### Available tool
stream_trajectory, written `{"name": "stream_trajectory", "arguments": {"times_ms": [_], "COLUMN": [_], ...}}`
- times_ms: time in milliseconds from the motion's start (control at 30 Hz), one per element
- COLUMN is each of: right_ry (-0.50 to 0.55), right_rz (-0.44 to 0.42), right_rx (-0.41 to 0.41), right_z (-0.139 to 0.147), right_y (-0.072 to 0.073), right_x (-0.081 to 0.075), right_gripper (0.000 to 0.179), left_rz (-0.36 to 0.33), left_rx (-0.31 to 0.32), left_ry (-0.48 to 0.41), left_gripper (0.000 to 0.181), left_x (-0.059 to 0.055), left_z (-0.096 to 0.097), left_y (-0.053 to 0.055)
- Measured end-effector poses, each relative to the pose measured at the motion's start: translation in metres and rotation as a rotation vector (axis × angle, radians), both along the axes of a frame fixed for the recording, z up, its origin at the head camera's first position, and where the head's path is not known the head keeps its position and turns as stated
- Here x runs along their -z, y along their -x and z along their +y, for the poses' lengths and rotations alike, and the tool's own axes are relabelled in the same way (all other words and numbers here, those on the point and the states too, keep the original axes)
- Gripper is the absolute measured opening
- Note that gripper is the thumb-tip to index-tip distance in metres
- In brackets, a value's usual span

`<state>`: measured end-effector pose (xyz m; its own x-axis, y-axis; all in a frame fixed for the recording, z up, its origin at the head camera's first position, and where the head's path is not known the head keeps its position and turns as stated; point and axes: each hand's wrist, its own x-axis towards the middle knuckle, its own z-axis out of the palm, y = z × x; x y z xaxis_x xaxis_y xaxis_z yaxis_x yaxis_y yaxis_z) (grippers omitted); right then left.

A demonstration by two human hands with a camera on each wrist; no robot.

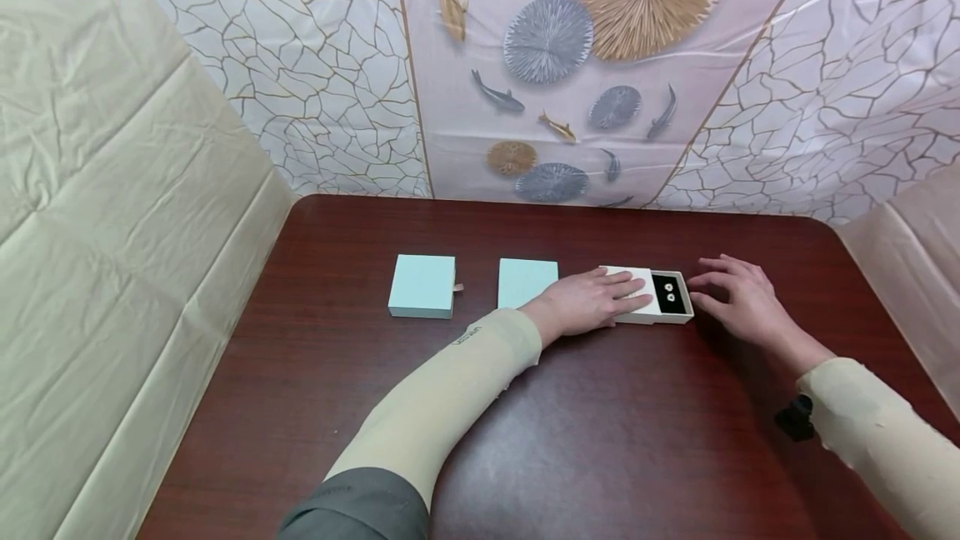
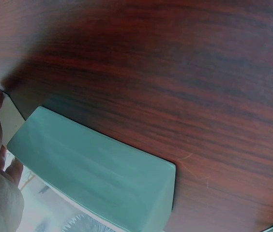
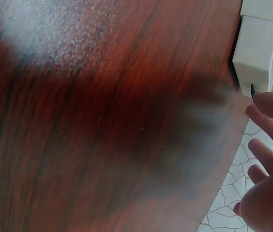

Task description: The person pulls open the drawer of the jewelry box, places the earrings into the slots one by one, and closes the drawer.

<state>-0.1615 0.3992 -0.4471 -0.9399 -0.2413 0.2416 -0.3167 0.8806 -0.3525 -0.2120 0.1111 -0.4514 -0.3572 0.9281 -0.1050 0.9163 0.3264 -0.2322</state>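
Observation:
A white drawer box stands at the right of the table, its sleeve (image 1: 647,277) under my left hand (image 1: 581,302). The left fingers lie stretched across the sleeve's top, with the thumb by its front side. The drawer (image 1: 686,300) sticks out to the right and shows a black insert (image 1: 663,283) with a pair of small, light stud earrings (image 1: 670,292). At the drawer's right end is my right hand (image 1: 738,298). Its thumb and forefinger pinch the small dark pull tab (image 3: 253,91) on the drawer's end face.
Left of the white box sits a pale blue box (image 1: 527,277), partly covered by my left wrist. A second pale blue box (image 1: 422,283) with a ribbon tab (image 1: 458,287) stands farther left. All rest on the dark wooden table (image 1: 600,440), with patterned cloth (image 1: 360,107) behind.

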Motion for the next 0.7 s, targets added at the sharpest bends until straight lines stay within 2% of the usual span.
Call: {"name": "stream_trajectory", "arguments": {"times_ms": [333,700], "right_ry": [0.039,0.084], "right_rz": [-0.036,-0.033], "right_rx": [0.015,0.004], "right_z": [-0.0012,-0.0059], "right_y": [0.0013,0.0013], "right_x": [0.002,0.0038], "right_gripper": [0.01,0.004], "left_rz": [-0.01,-0.014], "left_rx": [-0.008,-0.01], "left_ry": [0.009,0.004], "left_gripper": [0.062,0.063], "left_x": [-0.0022,-0.0015], "left_z": [-0.0004,-0.0005], "left_y": [-0.0016,-0.002]}}
